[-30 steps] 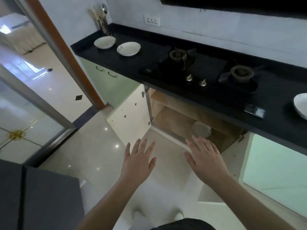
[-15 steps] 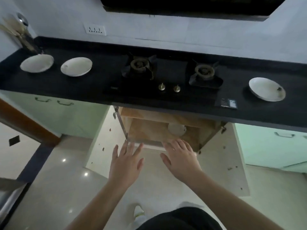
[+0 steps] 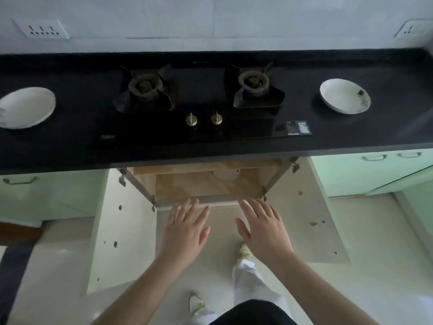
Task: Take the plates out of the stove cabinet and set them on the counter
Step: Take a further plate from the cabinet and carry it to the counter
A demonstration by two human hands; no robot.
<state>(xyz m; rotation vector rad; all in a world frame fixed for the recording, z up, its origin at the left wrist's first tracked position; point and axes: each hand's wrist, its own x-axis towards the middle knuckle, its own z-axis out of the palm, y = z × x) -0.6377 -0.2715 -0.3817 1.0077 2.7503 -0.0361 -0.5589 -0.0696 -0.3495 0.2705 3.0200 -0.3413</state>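
Observation:
The stove cabinet (image 3: 206, 184) under the hob stands with both doors swung wide. One pale plate (image 3: 226, 174) lies on its wooden shelf, partly hidden by the counter edge. My left hand (image 3: 185, 231) and my right hand (image 3: 263, 227) hover side by side just in front of the cabinet's lower edge, fingers spread and holding nothing. On the black counter (image 3: 70, 141) a white plate (image 3: 25, 107) rests at the far left and another white plate (image 3: 345, 96) rests to the right of the hob.
A two-burner gas hob (image 3: 201, 99) with two brass knobs fills the counter's middle. The open left door (image 3: 121, 231) and right door (image 3: 311, 219) flank my hands. Green cabinets stand either side. My legs and shoes are on the tiled floor below.
The view has swung to face the stove straight on and closer. Both hands have moved forward toward the cabinet opening, still empty and spread.

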